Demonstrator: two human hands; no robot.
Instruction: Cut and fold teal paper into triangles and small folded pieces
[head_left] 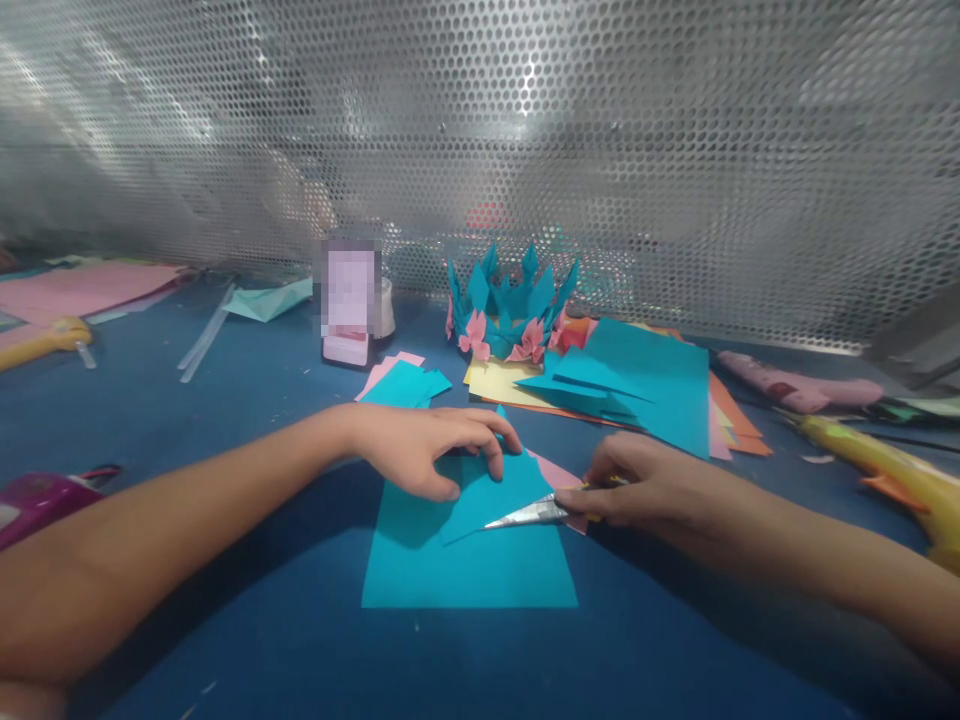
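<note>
Turquoise paper sheet (pixel 465 585) lies mid-bench (pixel 480 665), its near edge straight, bench surface stretching before it. The left hand (pixel 424 440), fingers loosely spread, rests over its far part; the right hand (pixel 637 475) grips scissors (pixel 525 514), blades crossing the right edge. Beyond stand a phone (pixel 349 300) and paper crown (pixel 514 315), near stacked paper (pixel 645 370).

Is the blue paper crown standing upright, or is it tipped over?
Upright: the blue paper crown has its pointed tips upward, with the pink bows low around it.
</note>
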